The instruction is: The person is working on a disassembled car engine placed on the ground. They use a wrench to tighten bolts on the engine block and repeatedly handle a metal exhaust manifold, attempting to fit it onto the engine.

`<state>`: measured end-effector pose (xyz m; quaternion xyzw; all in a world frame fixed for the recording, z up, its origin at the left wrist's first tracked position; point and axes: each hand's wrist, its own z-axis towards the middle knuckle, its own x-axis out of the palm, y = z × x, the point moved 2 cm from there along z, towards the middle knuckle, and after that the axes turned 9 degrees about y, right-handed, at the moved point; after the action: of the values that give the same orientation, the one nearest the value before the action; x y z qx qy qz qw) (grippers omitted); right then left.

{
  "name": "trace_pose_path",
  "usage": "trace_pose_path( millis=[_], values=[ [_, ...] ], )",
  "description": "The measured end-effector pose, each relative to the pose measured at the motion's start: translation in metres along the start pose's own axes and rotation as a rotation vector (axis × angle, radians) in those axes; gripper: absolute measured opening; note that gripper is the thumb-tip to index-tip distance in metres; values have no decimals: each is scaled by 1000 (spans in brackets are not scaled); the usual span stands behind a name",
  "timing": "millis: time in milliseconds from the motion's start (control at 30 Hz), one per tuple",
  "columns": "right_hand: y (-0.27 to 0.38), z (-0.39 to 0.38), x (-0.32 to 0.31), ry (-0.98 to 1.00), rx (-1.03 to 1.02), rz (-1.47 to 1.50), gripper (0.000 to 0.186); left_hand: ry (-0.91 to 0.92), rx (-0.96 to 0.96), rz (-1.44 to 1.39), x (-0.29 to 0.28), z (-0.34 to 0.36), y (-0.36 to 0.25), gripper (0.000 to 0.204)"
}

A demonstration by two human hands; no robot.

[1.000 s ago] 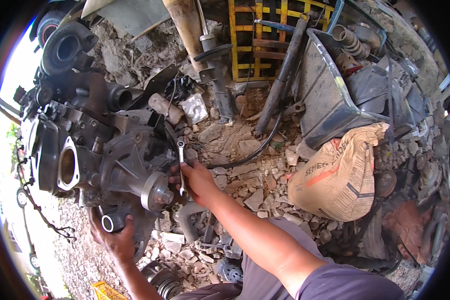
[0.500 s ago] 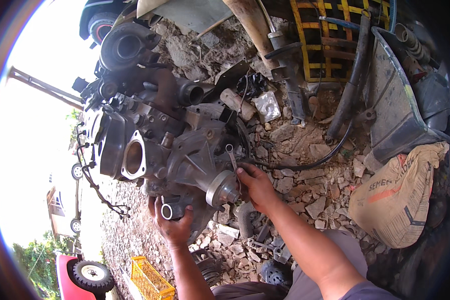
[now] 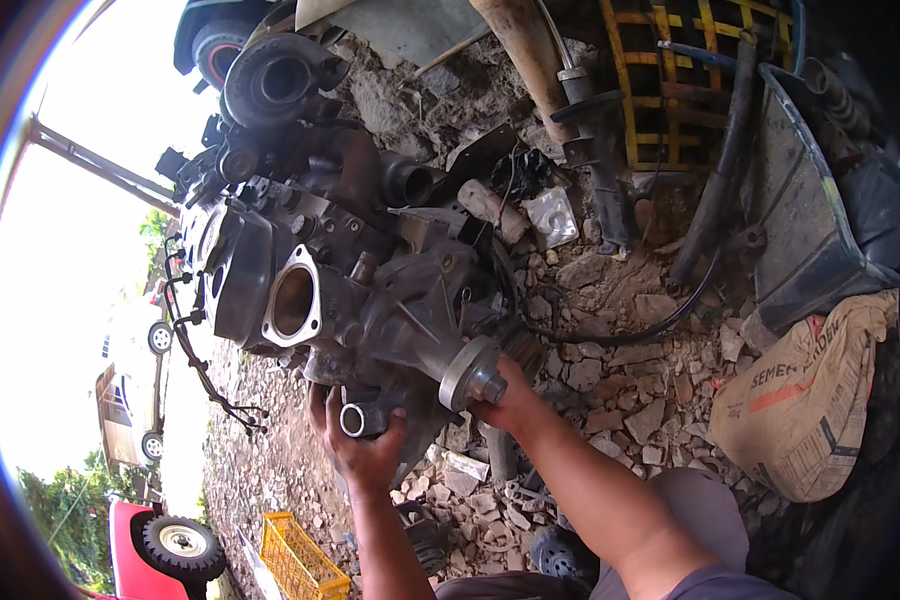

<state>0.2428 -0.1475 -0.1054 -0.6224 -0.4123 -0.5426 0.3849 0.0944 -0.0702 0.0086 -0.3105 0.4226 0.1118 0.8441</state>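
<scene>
A large grey-black engine (image 3: 405, 310) lies on rubble in front of me. My left hand (image 3: 360, 452) is closed round a short round pipe stub (image 3: 366, 419) low on its near side, thumb on the right and fingers on the left. My right hand (image 3: 510, 395) reaches behind the round metal pulley hub (image 3: 470, 374) at the engine's near right end. Most of its fingers are hidden there. The thin ring end of a wrench (image 3: 464, 299) shows edge-on above the hub; its lower part is out of sight.
A turbocharger (image 3: 275, 85) sits on the engine's far end. To the right stand a dark plastic bin (image 3: 810, 215) and a crumpled paper sack (image 3: 805, 405). A black hose (image 3: 630, 335) crosses the broken stones. A yellow crate (image 3: 300, 560) and a red vehicle's wheel (image 3: 182, 550) are lower left.
My right hand has moved in behind the hub, and the wrench has turned edge-on, mostly hidden. My left hand keeps its hold on the pipe stub. The whole view has shifted slightly.
</scene>
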Motion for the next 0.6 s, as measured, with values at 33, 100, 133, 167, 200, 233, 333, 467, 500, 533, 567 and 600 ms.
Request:
trace_pose_path(
  millis=[33,100,133,167,200,233,333,467,500,533,567,600],
  values=[
    [-1,-1,1,-2,4,-5,45,-3,8,-8,0,0,1,73],
    [-1,1,0,-9,-44,-108,42,-4,25,56,-2,0,-3,73],
    [0,2,-3,-17,-96,-207,40,-4,33,88,-2,0,-5,73],
    [1,4,-5,-24,-148,-306,37,-1,29,88,-2,0,-5,73],
    [2,7,-11,-10,-183,-371,35,2,26,89,-1,1,-6,73],
    [6,11,-13,6,-221,-436,33,3,25,89,-1,2,-6,72],
    [10,12,-15,58,-140,-344,33,-6,43,75,-2,1,-4,72],
    [14,21,-19,104,14,-158,32,-17,42,66,0,-1,-1,73],
    [14,22,-23,80,16,-216,32,-11,46,78,-1,1,-4,73],
    [14,18,-19,52,25,-278,33,-6,43,91,-1,0,-5,73],
    [14,13,-16,24,35,-340,34,-4,38,82,0,-1,-3,73],
    [13,7,-14,-16,24,-331,36,-2,32,74,1,-2,0,73]
  ],
)
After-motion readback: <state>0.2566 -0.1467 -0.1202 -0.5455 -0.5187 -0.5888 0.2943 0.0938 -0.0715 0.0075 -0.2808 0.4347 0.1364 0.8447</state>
